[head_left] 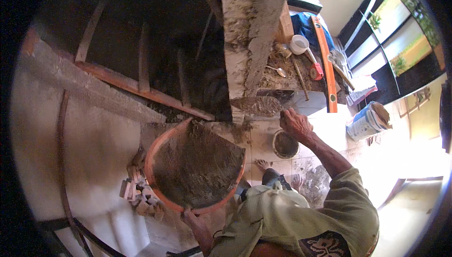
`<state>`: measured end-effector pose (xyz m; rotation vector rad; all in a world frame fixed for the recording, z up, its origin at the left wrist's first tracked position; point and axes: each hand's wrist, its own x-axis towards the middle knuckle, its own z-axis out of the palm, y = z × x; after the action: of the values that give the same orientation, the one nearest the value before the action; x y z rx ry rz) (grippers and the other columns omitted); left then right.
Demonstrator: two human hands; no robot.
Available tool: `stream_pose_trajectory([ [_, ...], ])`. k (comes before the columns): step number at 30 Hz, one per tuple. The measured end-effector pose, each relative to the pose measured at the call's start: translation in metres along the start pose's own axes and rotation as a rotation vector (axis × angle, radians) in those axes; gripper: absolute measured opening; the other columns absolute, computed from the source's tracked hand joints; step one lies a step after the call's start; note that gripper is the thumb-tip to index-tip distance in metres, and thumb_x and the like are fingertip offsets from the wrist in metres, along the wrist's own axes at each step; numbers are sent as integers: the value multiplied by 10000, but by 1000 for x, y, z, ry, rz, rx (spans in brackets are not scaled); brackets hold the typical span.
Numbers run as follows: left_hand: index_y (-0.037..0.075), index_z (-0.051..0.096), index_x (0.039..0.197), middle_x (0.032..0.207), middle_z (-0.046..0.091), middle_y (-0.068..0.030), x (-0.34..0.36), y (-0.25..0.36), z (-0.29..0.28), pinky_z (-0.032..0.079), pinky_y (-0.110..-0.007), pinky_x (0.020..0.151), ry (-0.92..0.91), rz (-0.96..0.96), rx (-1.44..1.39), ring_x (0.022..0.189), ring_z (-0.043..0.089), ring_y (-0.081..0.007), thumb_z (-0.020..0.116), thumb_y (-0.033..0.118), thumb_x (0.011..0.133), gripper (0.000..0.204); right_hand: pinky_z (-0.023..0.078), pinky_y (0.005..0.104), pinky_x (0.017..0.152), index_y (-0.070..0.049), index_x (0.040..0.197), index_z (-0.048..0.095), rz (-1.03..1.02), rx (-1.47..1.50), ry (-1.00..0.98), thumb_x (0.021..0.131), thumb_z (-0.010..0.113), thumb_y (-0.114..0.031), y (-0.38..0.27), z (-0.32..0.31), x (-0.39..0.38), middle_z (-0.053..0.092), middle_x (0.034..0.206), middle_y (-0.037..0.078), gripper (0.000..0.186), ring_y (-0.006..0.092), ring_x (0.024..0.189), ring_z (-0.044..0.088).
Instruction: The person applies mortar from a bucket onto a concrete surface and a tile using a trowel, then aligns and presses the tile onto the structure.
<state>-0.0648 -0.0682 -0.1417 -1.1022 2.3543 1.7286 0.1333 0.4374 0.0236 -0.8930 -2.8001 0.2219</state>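
While handheld, one trowel, one tub

No text can be read, not even on the blue-and-white bucket

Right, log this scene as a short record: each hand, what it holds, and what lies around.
Left hand: closed on the rim of an orange basin
Basin contents: grey-brown mortar
Right hand: closed around the handle of a mortar-coated trowel
Upper right: orange spirit level, white cup, red-and-white tape measure, spoon
Below right hand: round bucket
Left of basin: rubble pile
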Motion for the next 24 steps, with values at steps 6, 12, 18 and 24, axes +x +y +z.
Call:
stream_pose_trajectory([
  [6,19,455,847,820,429,-27,-39,79,-1,387,-296,582,-380,-156,29,690,451,-144,540,170,786,184,454,468,611,-77,948,479,155,23,-29,793,609,-192,27,65,-1,503,872,138,233,354,749,570],
  [12,56,440,868,825,386,-7,-28,46,-17,367,-284,582,-485,-8,-172,709,411,-139,563,198,793,202,463,458,641,-112,975,501,-31,84,91,702,626,-131,32,109,17,496,899,112,301,314,829,573],
  [18,75,443,956,833,392,-10,-29,46,3,383,-312,674,-181,-182,-77,763,428,-142,584,240,810,261,450,462,642,-111,938,499,54,79,177,691,609,-104,54,143,27,469,878,114,271,329,821,553],
  [24,76,447,948,813,358,0,-129,137,27,344,-310,752,-341,-223,205,787,394,-138,494,253,879,195,442,440,671,-113,965,513,-19,-77,224,681,601,-89,73,134,44,474,911,122,299,321,849,546],
])
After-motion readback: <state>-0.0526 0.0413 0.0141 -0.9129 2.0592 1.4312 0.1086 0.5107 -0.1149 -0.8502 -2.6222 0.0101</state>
